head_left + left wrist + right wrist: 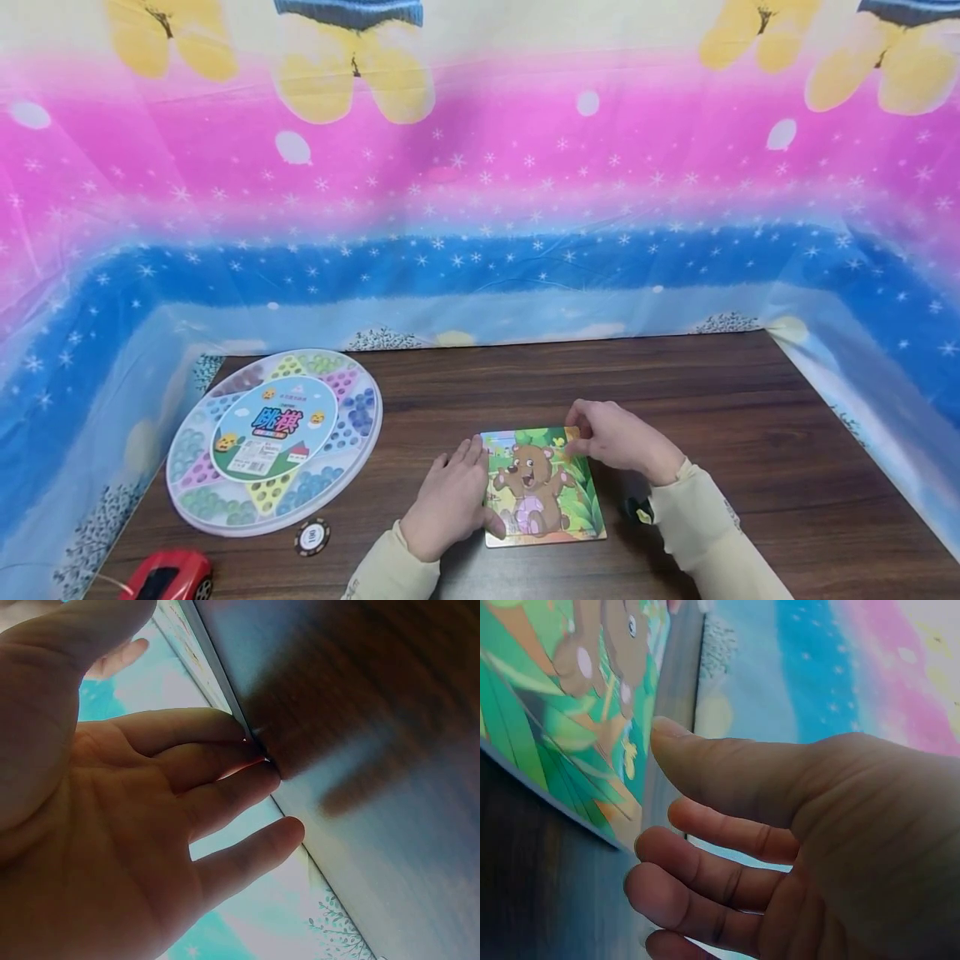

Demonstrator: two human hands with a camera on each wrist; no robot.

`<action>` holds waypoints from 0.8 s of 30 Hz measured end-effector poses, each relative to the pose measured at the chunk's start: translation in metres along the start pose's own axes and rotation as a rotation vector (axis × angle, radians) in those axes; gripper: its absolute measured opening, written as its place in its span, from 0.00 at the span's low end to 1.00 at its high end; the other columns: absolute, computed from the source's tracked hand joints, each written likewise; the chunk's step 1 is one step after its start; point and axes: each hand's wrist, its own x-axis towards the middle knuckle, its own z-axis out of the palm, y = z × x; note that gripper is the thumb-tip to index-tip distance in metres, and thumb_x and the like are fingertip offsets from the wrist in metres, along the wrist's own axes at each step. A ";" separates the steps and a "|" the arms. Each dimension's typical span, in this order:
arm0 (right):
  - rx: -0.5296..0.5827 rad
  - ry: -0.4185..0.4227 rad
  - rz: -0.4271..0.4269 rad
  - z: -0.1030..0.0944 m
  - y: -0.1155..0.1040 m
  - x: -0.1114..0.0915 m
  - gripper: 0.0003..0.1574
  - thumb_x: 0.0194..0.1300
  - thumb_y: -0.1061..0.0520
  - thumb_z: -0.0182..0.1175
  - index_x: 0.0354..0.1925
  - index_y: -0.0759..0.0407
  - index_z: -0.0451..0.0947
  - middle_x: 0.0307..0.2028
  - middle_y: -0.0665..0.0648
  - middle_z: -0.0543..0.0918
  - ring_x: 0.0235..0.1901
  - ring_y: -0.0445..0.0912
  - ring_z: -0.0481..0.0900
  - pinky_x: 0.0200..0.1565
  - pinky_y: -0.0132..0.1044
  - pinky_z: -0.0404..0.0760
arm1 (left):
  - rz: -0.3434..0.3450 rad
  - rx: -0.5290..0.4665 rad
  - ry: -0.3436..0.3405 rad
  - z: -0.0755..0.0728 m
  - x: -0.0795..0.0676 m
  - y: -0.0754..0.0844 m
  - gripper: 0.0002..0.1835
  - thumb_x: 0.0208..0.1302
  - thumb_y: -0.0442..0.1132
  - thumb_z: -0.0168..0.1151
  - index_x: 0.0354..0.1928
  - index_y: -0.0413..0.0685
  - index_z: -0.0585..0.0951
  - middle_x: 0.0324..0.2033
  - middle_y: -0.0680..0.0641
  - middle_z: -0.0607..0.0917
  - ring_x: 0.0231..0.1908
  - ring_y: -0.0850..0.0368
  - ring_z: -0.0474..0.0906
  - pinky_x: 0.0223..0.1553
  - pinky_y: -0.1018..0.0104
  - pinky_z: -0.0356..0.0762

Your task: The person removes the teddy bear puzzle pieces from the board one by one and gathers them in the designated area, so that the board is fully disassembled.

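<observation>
A square picture puzzle (pixel 536 487) with a brown cartoon bear lies flat on the dark wooden table. Along its left edge lies my left hand (pixel 450 500), fingers extended and thumb at the lower left part. In the left wrist view the left hand (pixel 142 795) shows straight fingers, with fingertips right at the board's dark edge. My right hand (pixel 618 437) is at the puzzle's upper right corner. From the right wrist view, the right hand (pixel 780 817) has its thumb apart from loosely bent fingers, beside the puzzle's corner (pixel 622 817).
A round Chinese checkers set (pixel 273 450) with marbles under its clear cover lies at the left. Near it are a poker chip (pixel 312 537) and a red toy car (pixel 171 575). A small dark object (pixel 637 509) sits by the right cuff. Patterned cloth (pixel 480 200) surrounds the table (pixel 697 383).
</observation>
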 end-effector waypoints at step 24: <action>-0.189 -0.018 -0.133 0.024 -0.019 0.001 0.24 0.59 0.49 0.69 0.54 0.52 0.80 0.37 0.52 0.71 0.29 0.46 0.66 0.34 0.42 0.68 | -0.017 -0.022 -0.041 -0.002 0.001 -0.001 0.56 0.34 0.62 0.77 0.63 0.32 0.73 0.66 0.34 0.69 0.66 0.41 0.66 0.58 0.43 0.69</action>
